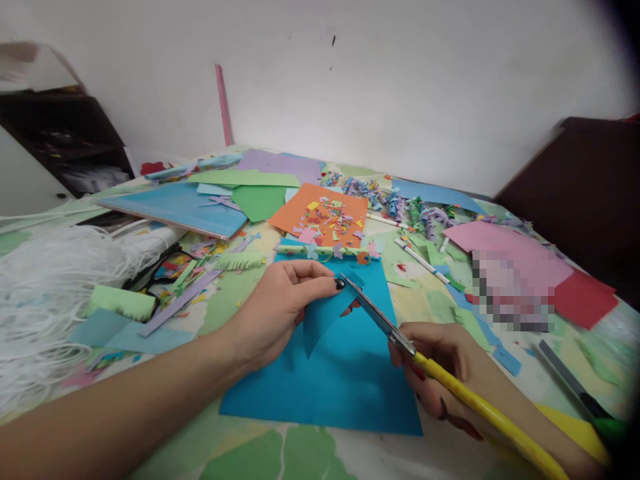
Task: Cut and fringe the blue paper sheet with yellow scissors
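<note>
My left hand (285, 307) pinches a small piece of blue paper (323, 320) between thumb and fingers, held above the work surface. In my right hand (445, 373) is a pair of scissors (385, 323) with yellow handles, its blades pointing up and left. The blade tips meet the paper's upper edge close to my left thumb; whether they are cutting into it I cannot tell. Beneath both hands a larger blue sheet (345, 393) lies flat. Just beyond it is a rolled green strip (330, 251) with small paper butterflies on it.
An orange sheet (290, 217) carries many paper scraps. White cord (45, 300) heaps at the left, near a blue pad (175, 207). Curled paper strips (395, 200) lie behind, pink paper (510, 250) at the right. Another scissors blade (565, 377) shows at the right edge.
</note>
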Available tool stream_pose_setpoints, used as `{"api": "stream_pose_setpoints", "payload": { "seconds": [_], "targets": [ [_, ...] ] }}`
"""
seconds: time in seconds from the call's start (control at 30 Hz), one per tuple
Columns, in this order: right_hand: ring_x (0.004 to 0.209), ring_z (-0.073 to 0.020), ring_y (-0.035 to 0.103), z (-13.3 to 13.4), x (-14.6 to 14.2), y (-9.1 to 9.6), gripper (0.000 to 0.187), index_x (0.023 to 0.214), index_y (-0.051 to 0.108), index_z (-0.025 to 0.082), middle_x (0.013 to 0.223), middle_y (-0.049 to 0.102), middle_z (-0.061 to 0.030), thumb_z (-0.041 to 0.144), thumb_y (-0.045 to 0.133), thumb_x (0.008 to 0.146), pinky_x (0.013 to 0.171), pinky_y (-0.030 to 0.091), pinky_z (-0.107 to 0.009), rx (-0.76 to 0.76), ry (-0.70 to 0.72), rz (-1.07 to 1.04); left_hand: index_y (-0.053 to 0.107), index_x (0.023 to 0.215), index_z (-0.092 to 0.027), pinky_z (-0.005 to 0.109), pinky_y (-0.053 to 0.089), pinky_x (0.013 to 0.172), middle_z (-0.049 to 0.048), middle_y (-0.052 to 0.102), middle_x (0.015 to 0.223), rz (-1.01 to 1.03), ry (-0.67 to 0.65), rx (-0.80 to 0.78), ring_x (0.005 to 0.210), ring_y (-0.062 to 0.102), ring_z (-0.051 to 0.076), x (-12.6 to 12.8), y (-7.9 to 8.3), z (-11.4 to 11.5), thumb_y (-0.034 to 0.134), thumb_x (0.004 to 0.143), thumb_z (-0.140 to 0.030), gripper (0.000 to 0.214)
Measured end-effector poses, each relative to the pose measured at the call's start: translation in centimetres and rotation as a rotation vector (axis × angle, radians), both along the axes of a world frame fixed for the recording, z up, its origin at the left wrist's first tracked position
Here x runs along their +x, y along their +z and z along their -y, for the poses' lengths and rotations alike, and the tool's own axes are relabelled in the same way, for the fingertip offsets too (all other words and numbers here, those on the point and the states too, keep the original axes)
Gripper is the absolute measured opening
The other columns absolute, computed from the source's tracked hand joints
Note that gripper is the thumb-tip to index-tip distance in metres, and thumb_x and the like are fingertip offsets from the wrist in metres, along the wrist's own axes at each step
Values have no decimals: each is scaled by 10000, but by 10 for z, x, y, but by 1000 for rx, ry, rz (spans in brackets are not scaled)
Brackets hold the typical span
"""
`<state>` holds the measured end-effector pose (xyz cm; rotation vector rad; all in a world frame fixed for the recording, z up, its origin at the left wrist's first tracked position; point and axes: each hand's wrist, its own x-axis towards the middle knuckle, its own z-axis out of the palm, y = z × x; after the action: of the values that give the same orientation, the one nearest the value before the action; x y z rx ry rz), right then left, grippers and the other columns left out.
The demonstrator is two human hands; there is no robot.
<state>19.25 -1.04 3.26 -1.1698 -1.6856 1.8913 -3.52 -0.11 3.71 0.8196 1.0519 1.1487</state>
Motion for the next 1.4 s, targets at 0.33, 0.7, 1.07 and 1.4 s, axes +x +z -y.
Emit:
{"api": "stream_pose_setpoints", "payload": {
  "seconds": [0.33,0.7,1.07,1.4],
  "targets": [
    [341,-31,339,-1,0,6,709,797,523,178,503,510,54,792,722,503,306,242,-147,33,55,20,633,639,-167,228,363,478,-3,613,590,8,8,-12,516,510,107,1,2,0,816,564,-294,235],
    [340,-26,315,-2,1,4,700,792,529,176,517,513,50,787,724,513,296,260,-145,23,54,14,643,665,-159,245,410,521,11,618,618,7,27,28,566,552,130,-1,1,-2,817,568,-311,250],
    [354,-37,348,-1,-2,6,499,763,523,180,465,480,68,506,853,578,293,241,-124,-5,25,30,654,641,-151,229,390,505,13,641,612,23,24,3,544,537,115,0,1,-1,837,551,-283,243],
    [344,-38,355,-3,0,0,413,782,546,177,453,486,69,388,861,619,291,242,-112,-39,8,-13,654,645,-157,226,390,526,13,640,623,7,12,23,578,542,117,-2,0,-2,827,575,-288,228]
  ]
}}
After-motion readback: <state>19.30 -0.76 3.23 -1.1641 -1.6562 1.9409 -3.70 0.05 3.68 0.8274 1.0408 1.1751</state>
